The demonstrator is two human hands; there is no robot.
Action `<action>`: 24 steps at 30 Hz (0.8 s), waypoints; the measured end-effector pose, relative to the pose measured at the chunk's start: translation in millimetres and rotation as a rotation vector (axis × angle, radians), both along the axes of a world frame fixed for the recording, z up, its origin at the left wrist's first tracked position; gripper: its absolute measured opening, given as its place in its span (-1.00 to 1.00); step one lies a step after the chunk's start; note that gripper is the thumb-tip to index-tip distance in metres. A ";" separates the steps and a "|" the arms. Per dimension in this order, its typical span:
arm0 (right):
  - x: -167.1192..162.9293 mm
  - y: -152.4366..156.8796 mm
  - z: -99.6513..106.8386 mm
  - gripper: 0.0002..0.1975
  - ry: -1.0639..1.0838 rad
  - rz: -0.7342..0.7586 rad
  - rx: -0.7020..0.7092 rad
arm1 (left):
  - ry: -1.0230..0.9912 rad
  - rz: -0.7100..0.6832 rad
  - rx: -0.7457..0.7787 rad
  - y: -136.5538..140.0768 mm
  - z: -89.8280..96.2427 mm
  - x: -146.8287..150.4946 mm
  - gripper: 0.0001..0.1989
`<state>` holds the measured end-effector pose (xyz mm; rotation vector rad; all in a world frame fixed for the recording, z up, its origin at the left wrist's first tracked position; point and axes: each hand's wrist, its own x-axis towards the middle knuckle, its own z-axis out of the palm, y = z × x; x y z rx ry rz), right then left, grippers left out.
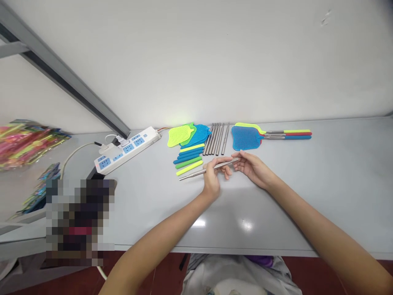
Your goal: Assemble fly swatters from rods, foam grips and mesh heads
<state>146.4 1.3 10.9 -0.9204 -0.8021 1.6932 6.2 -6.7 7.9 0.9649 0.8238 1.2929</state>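
My left hand (pixel 212 175) is closed around a silver telescopic metal rod (pixel 193 175), which slants up to the right above the table. At the rod's right end my right hand (pixel 252 167) has its thumb and fingers closed about the tip. Just beyond my hands several similar metal rods (pixel 217 139) lie side by side. Left of them are several coloured handle sleeves (pixel 189 163) in blue, green and yellow. Behind the sleeves lie yellow-green fly swatter heads (pixel 178 136) and blue ones (pixel 201 133). Assembled fly swatters (pixel 246 138) with rods and coloured handles are stacked at the right.
A white power strip (pixel 127 150) with plugs and cables lies at the left on the grey table (pixel 337 188). Packaged colourful items (pixel 30 143) are on the far left beside a metal frame post (pixel 70 73). A white wall (pixel 215 61) borders the table's back.
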 end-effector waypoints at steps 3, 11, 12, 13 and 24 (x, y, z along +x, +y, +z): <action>0.3 1.0 -0.6 -0.80 0.007 0.002 -0.007 | 0.024 -0.028 0.054 -5.2 -0.3 -1.6 -0.51; -15.6 -4.1 9.3 -0.74 0.003 0.301 -0.015 | 0.023 0.017 0.170 -11.8 4.5 -6.5 -0.50; -19.9 -4.0 10.2 -0.77 0.009 0.335 -0.014 | 0.048 0.025 0.198 -11.3 8.7 -9.9 -0.50; -24.5 -3.5 10.7 -0.82 0.023 0.362 -0.023 | 0.071 0.047 0.250 -10.6 13.4 -14.2 -0.51; -66.2 9.6 3.9 -0.87 0.142 0.469 -0.155 | -0.034 0.324 0.227 8.5 24.6 -38.9 -0.50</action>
